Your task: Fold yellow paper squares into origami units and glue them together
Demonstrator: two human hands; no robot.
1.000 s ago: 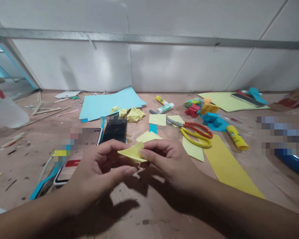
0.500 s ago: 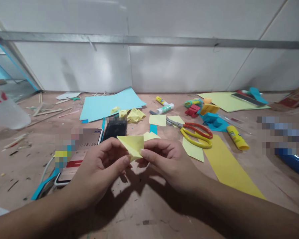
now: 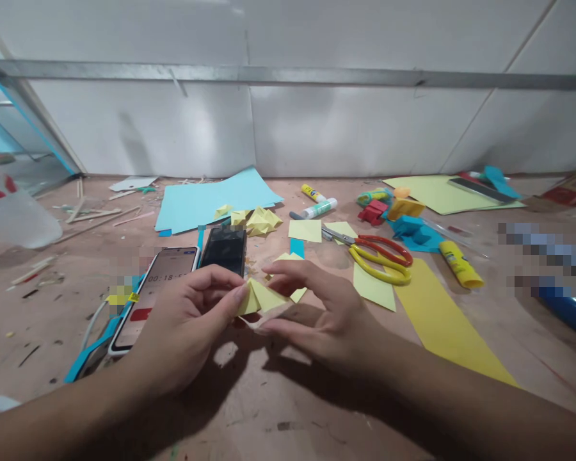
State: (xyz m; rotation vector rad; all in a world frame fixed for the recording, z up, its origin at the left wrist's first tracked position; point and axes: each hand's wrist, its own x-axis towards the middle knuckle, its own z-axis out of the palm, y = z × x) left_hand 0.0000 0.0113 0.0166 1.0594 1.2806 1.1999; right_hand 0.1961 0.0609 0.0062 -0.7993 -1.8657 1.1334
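Note:
A small piece of pale yellow paper (image 3: 265,299), folded with pointed corners, is held up over the near part of the table. My left hand (image 3: 192,323) pinches its left side between thumb and fingers. My right hand (image 3: 333,317) curls around the right side, its thumb at the lower edge and its fingers at the upper edge; its fingertips are partly hidden. Just behind the fingers lie more yellow paper pieces (image 3: 298,294). Left of the hands, a white-edged phone (image 3: 173,262) shows a running timer, next to a dark phone (image 3: 225,246).
Scissors (image 3: 381,259) with red and yellow handles lie on yellow paper squares (image 3: 374,288) and a yellow strip (image 3: 448,320). Folded yellow pieces (image 3: 263,221) sit by blue sheets (image 3: 211,198). Glue sticks (image 3: 461,264) and coloured folded papers (image 3: 406,210) are to the right; a translucent cup (image 3: 16,211) stands left.
The folded yellow paper has been turned and lowered slightly, with its folds now facing differently. My right fingers have spread from a close pinch to a wider hold around its edges.

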